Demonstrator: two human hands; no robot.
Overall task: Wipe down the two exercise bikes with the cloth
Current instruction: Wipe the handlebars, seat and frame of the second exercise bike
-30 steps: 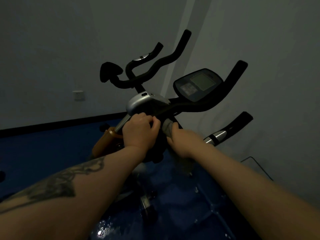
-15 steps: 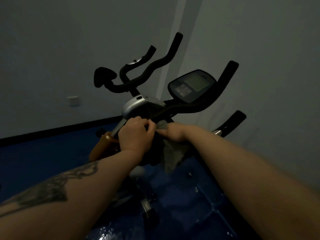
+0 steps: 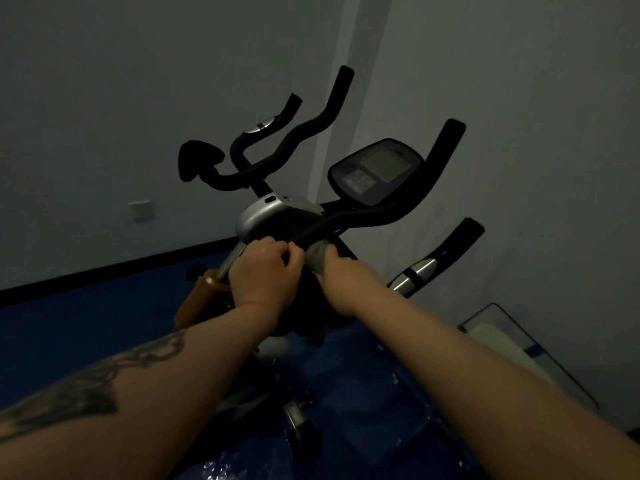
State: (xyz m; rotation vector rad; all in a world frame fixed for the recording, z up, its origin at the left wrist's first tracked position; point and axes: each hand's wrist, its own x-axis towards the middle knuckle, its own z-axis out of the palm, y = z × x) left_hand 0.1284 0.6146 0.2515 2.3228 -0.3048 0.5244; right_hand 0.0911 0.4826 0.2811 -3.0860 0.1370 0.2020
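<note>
The near exercise bike (image 3: 363, 216) has black handlebars and a console (image 3: 375, 169) with a grey screen. Its dark upright post is hidden between my hands. My left hand (image 3: 265, 271) grips that post with curled fingers. My right hand (image 3: 343, 277) holds a grey cloth (image 3: 317, 256) against the post, and the cloth's tail hangs below my wrists. Behind it stands a second bike (image 3: 273, 214) with a silver housing, black handlebars (image 3: 277, 150) and an orange frame part (image 3: 199, 299).
Grey walls meet in a corner close behind the bikes. A wall socket (image 3: 140, 210) sits on the left wall above a black skirting board. The floor (image 3: 86, 327) is glossy blue. A pale box with a thin black cable (image 3: 498, 337) lies at the right wall.
My right hand has slid with the cloth down and then back up along the post. My left hand has kept its grip on the post.
</note>
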